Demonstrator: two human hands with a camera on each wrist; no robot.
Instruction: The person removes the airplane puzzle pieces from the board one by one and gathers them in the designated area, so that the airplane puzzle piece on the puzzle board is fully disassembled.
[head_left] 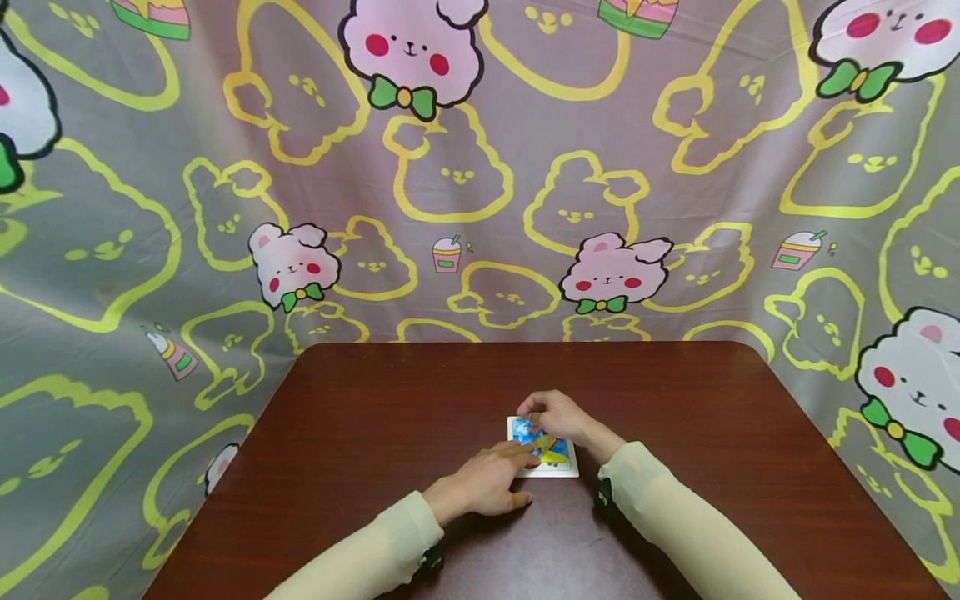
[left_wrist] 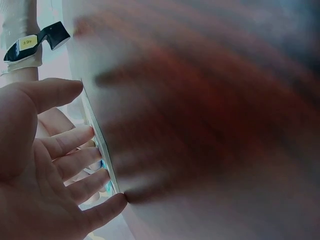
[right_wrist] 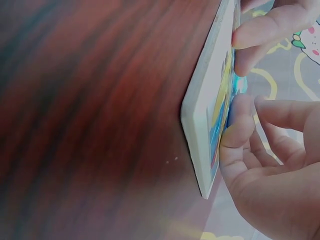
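Observation:
A small flat picture puzzle with a white border and a blue and yellow picture lies on the table. My left hand rests its extended fingers on the puzzle's left side. Those fingertips meet the board along its edge in the left wrist view. At the board's far side, my right hand bends its thumb and fingers together. A small blue piece shows beside these fingers in the right wrist view, and they seem to pinch it. Its full shape is hidden by the fingers.
The dark brown wooden table has rounded far corners. A grey curtain with rabbit drawings hangs close behind it and along both sides. Dark wrist devices sit at the light sleeves.

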